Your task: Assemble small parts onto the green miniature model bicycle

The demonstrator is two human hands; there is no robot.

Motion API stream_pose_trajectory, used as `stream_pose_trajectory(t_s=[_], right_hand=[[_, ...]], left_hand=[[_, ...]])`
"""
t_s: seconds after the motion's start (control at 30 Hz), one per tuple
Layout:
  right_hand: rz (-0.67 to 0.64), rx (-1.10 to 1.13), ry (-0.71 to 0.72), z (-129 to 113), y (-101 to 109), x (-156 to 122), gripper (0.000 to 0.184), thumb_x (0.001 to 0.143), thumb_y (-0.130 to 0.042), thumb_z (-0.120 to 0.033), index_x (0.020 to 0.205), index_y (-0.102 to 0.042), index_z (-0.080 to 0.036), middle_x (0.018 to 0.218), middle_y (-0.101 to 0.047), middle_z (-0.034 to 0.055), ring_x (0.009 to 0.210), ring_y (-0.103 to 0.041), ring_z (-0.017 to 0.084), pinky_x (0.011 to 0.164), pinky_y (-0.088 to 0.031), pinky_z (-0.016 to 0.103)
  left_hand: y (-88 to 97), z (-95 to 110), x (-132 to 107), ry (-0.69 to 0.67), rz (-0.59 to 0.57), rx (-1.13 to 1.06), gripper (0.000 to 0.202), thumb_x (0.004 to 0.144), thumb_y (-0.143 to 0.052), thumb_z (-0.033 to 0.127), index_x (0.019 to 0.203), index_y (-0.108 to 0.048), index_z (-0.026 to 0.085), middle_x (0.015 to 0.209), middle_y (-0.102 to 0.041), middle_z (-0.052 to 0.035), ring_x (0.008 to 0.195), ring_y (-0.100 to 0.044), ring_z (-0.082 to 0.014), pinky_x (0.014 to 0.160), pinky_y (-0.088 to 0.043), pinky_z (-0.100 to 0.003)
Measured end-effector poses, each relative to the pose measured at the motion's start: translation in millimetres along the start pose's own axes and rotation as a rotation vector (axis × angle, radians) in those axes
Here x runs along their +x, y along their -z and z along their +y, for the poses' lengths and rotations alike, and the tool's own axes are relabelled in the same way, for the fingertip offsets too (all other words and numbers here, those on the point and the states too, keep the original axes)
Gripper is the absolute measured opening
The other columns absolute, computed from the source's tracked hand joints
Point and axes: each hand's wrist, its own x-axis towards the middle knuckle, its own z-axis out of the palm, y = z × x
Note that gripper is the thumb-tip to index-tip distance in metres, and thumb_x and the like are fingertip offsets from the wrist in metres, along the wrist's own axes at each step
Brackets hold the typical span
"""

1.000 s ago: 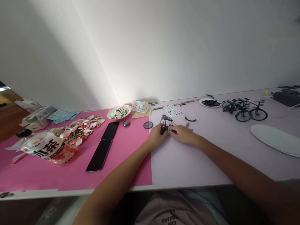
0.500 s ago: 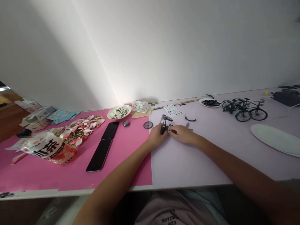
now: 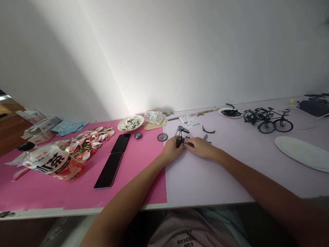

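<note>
My left hand [image 3: 172, 149] is closed around a partly built model bicycle [image 3: 183, 129], whose dark green end stands up above the fingers. Its lower part is hidden in the grip. Close by on the right, my right hand [image 3: 200, 146] pinches a thin dark rod-like piece [image 3: 189, 144] against the model; its exact kind is too small to tell. A loose spoked wheel [image 3: 162, 137] lies just left of my left hand. Beyond my right hand are small dark parts [image 3: 206, 137] and a curved black strip [image 3: 208, 130].
Finished model bicycles [image 3: 268, 120] stand right, behind a white oval plate [image 3: 303, 152]. A plate of black parts [image 3: 230, 112] and a printed sheet [image 3: 189, 120] lie at the back. Left are a folding phone [image 3: 109, 169], a drink bottle [image 3: 55, 161] and a dish of pale pieces [image 3: 131, 122].
</note>
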Motion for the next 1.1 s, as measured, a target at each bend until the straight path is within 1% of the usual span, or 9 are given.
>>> stream_pose_trajectory(t_s=[0.2,0.4,0.67,0.93,1.1], right_hand=[[-0.003,0.003,-0.004,-0.4,0.4,-0.1,0.027,0.097,-0.052,-0.038,0.077,-0.061,-0.022,0.077,-0.068,0.0047,0.067,-0.059,0.019,0.061,-0.036,0.029],[-0.002,-0.004,-0.011,-1.6,0.7,-0.3,0.027,0.097,-0.052,-0.036,0.075,-0.058,-0.022,0.077,-0.067,0.0042,0.067,-0.059,0.019,0.061,-0.036,0.030],[-0.010,-0.015,-0.012,-3.8,1.9,-1.2,0.028,0.098,-0.052,-0.037,0.076,-0.058,-0.021,0.077,-0.067,0.0039,0.066,-0.057,0.018,0.060,-0.034,0.028],[-0.018,-0.031,-0.018,-4.7,2.5,-1.3,0.028,0.098,-0.051,-0.037,0.074,-0.054,-0.021,0.076,-0.066,0.0031,0.066,-0.057,0.017,0.060,-0.034,0.028],[-0.023,-0.037,-0.030,-6.7,3.5,-2.1,0.028,0.098,-0.051,-0.036,0.075,-0.056,-0.021,0.076,-0.066,0.0034,0.065,-0.056,0.017,0.059,-0.033,0.028]], left_hand=[[0.4,0.5,-0.1,0.001,-0.002,0.002,0.020,0.086,-0.060,0.023,0.105,-0.063,0.017,0.089,-0.070,-0.0042,0.070,-0.061,-0.0149,0.066,-0.047,-0.026],[0.9,1.0,-0.2,-0.001,-0.003,0.012,0.019,0.086,-0.060,0.022,0.104,-0.063,0.017,0.087,-0.070,-0.0036,0.069,-0.060,-0.0147,0.065,-0.046,-0.026],[-0.2,-0.8,0.3,-0.013,0.005,0.016,0.015,0.085,-0.061,0.022,0.100,-0.063,0.017,0.085,-0.069,-0.0034,0.069,-0.059,-0.0149,0.065,-0.046,-0.026],[-0.6,-0.9,0.4,-0.005,0.002,0.005,0.019,0.086,-0.061,0.022,0.104,-0.063,0.016,0.088,-0.070,-0.0046,0.069,-0.060,-0.0151,0.065,-0.047,-0.027],[-0.8,-1.6,0.5,-0.002,0.001,0.002,0.021,0.086,-0.060,0.022,0.106,-0.062,0.016,0.090,-0.071,-0.0053,0.070,-0.060,-0.0154,0.065,-0.047,-0.027]])
